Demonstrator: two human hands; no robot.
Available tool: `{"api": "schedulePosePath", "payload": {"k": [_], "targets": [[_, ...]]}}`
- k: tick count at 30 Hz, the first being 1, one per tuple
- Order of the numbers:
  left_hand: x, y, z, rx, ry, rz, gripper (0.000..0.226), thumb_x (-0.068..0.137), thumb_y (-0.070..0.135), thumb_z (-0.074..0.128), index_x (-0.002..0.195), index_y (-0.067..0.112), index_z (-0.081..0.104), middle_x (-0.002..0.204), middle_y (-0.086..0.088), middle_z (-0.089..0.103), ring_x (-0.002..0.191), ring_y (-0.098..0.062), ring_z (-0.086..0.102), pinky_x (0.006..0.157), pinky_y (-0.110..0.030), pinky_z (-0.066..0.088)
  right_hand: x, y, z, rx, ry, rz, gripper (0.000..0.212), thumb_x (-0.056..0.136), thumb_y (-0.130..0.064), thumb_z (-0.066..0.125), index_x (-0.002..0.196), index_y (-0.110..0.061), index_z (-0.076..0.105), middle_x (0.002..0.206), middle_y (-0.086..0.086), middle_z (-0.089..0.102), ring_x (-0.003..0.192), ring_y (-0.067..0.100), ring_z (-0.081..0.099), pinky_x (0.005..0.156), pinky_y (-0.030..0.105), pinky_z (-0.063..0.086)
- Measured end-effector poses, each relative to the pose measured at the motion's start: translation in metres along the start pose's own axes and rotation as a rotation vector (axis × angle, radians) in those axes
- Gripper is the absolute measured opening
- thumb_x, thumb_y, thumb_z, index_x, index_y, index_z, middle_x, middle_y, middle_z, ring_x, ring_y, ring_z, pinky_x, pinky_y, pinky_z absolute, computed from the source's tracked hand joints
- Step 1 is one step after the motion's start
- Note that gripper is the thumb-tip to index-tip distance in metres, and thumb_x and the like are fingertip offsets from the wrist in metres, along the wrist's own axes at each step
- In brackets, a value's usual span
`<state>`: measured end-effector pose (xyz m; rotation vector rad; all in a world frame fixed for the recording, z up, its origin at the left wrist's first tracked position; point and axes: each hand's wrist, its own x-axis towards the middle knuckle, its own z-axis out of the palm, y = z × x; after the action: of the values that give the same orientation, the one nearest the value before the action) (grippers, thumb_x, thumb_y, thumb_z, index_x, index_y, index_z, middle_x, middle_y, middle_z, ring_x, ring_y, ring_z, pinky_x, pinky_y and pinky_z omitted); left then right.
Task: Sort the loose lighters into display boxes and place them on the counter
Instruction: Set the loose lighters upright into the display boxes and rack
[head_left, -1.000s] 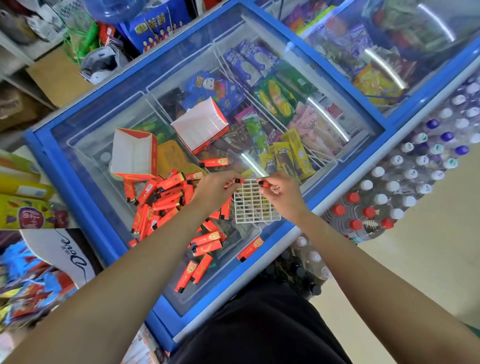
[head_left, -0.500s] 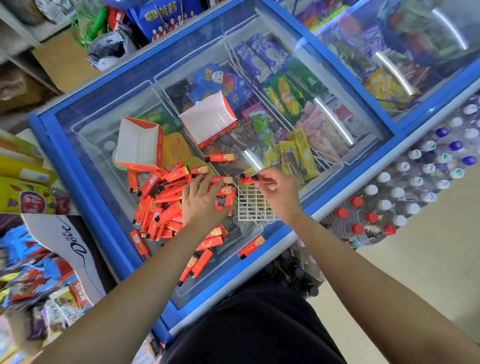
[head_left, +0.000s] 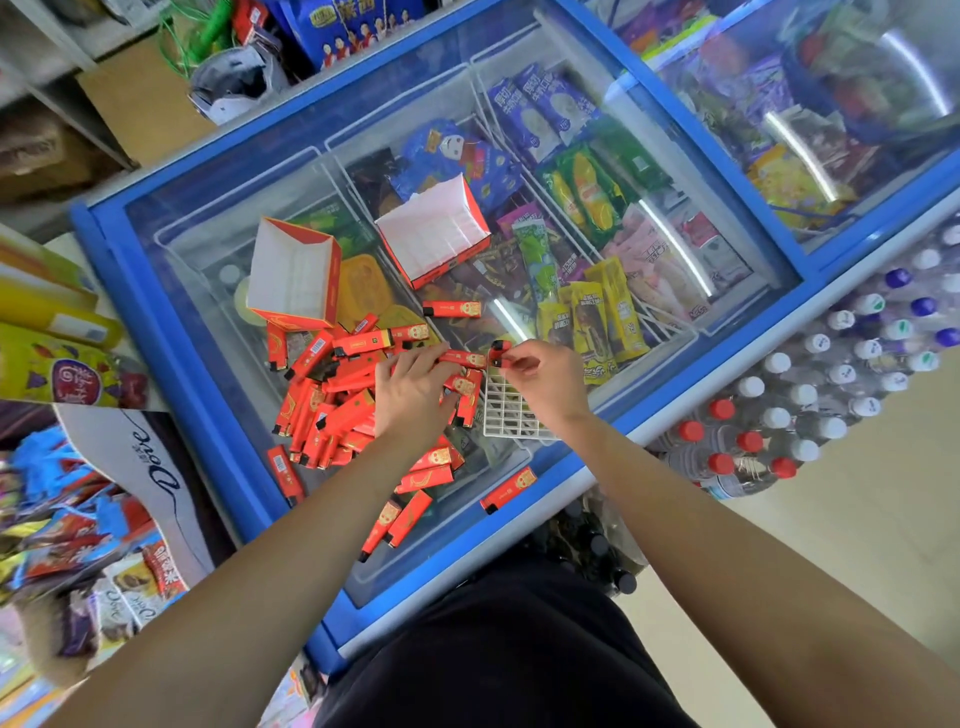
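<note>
Many loose orange-red lighters (head_left: 332, 400) lie heaped on the glass lid of a blue freezer (head_left: 171, 249). Two open orange display boxes with white insides stand behind the heap, one on the left (head_left: 293, 280) and one on the right (head_left: 436, 234). My left hand (head_left: 415, 395) rests on the heap, its fingertips lying on the end of one lighter (head_left: 465, 359). My right hand (head_left: 545, 379) pinches another lighter (head_left: 498, 353) by its end, just above a white grid insert (head_left: 506, 415) lying on the glass.
A single lighter (head_left: 509, 488) lies by the freezer's front rim, and another (head_left: 451, 309) lies behind the hands. Bottled drinks (head_left: 779, 415) are stacked on the floor to the right. Snack packets (head_left: 78, 519) crowd a shelf on the left. A second freezer (head_left: 831, 104) adjoins at the back right.
My left hand went from beside the right hand down onto the heap, then slid right towards a lighter. My right hand moved up from the grid, still pinching its lighter.
</note>
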<state>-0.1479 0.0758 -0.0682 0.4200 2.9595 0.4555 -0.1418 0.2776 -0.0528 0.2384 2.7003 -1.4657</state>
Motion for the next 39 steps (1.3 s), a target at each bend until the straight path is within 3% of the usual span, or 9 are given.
{"api": "schedulePosePath", "payload": {"k": [8, 12, 15, 20, 23, 27, 33, 36, 39], "targets": [[-0.002, 0.001, -0.012, -0.228, 0.076, 0.008, 0.029, 0.08, 0.032, 0.079, 0.108, 0.027, 0.07, 0.13, 0.006, 0.064, 0.122, -0.019, 0.056, 0.102, -0.044, 0.037, -0.032, 0.021, -0.005, -0.002, -0.023, 0.027, 0.025, 0.078, -0.011, 0.083, 0.1, -0.008, 0.07, 0.093, -0.001, 0.07, 0.081, 0.011, 0.065, 0.076, 0.018, 0.055], [-0.022, 0.007, -0.025, -0.491, 0.058, 0.052, 0.028, 0.085, 0.028, 0.078, 0.111, 0.02, 0.07, 0.102, 0.008, 0.071, 0.094, -0.012, 0.066, 0.087, -0.035, 0.052, -0.07, 0.035, -0.008, -0.071, -0.216, -0.024, 0.019, 0.08, -0.017, 0.081, 0.095, -0.016, 0.07, 0.09, -0.004, 0.067, 0.083, 0.011, 0.061, 0.076, 0.028, 0.053], [-0.046, 0.01, -0.029, -0.614, 0.033, 0.001, 0.029, 0.084, 0.023, 0.081, 0.11, 0.017, 0.07, 0.103, 0.007, 0.069, 0.093, -0.008, 0.065, 0.082, -0.023, 0.053, -0.092, 0.04, -0.001, -0.212, -0.397, -0.092, 0.023, 0.079, -0.021, 0.081, 0.1, -0.015, 0.073, 0.096, -0.001, 0.067, 0.095, 0.018, 0.054, 0.086, 0.027, 0.041], [-0.077, 0.005, -0.026, -0.694, -0.013, -0.105, 0.028, 0.08, 0.016, 0.084, 0.106, 0.015, 0.073, 0.1, 0.004, 0.069, 0.093, -0.007, 0.065, 0.08, -0.026, 0.053, -0.11, 0.048, 0.018, -0.42, -0.515, -0.261, 0.029, 0.08, -0.029, 0.077, 0.107, -0.019, 0.072, 0.1, -0.001, 0.059, 0.097, 0.021, 0.043, 0.089, 0.031, 0.031], [-0.088, 0.005, -0.03, -0.735, -0.062, -0.147, 0.026, 0.085, 0.008, 0.077, 0.11, 0.017, 0.074, 0.101, 0.003, 0.067, 0.095, -0.012, 0.065, 0.08, -0.029, 0.053, -0.113, 0.05, 0.023, -0.465, -0.518, -0.256, 0.022, 0.082, -0.024, 0.074, 0.104, -0.02, 0.069, 0.1, -0.001, 0.054, 0.1, 0.022, 0.043, 0.091, 0.034, 0.034], [-0.098, 0.011, -0.041, -0.838, -0.082, -0.256, 0.035, 0.087, -0.001, 0.072, 0.116, 0.019, 0.068, 0.102, 0.006, 0.073, 0.094, -0.005, 0.068, 0.078, -0.025, 0.055, -0.109, 0.051, 0.021, -0.475, -0.555, -0.18, 0.019, 0.084, -0.023, 0.073, 0.101, -0.02, 0.066, 0.1, -0.001, 0.052, 0.1, 0.023, 0.047, 0.09, 0.039, 0.04], [-0.103, 0.014, -0.052, -0.92, -0.048, -0.376, 0.024, 0.083, 0.008, 0.08, 0.1, 0.021, 0.07, 0.093, 0.008, 0.076, 0.089, -0.005, 0.07, 0.075, -0.018, 0.053, -0.108, 0.048, 0.008, -0.228, -0.412, -0.061, 0.009, 0.085, -0.016, 0.073, 0.089, -0.016, 0.065, 0.086, -0.007, 0.052, 0.076, 0.01, 0.047, 0.069, 0.024, 0.037], [-0.103, 0.014, -0.054, -0.934, -0.046, -0.373, 0.019, 0.084, 0.009, 0.079, 0.098, 0.021, 0.073, 0.095, 0.007, 0.076, 0.094, -0.009, 0.071, 0.081, -0.024, 0.056, -0.1, 0.032, -0.001, -0.024, -0.267, 0.04, 0.009, 0.087, -0.02, 0.074, 0.089, -0.018, 0.065, 0.086, -0.008, 0.064, 0.078, 0.008, 0.059, 0.072, 0.021, 0.048], [-0.105, 0.013, -0.053, -0.906, -0.038, -0.382, 0.02, 0.086, 0.008, 0.077, 0.101, 0.021, 0.077, 0.096, 0.009, 0.075, 0.091, -0.006, 0.07, 0.082, -0.023, 0.056, -0.079, 0.013, -0.013, 0.148, -0.148, 0.152, 0.011, 0.085, -0.019, 0.077, 0.092, -0.016, 0.069, 0.085, -0.009, 0.07, 0.079, 0.002, 0.065, 0.071, 0.011, 0.048]]}}
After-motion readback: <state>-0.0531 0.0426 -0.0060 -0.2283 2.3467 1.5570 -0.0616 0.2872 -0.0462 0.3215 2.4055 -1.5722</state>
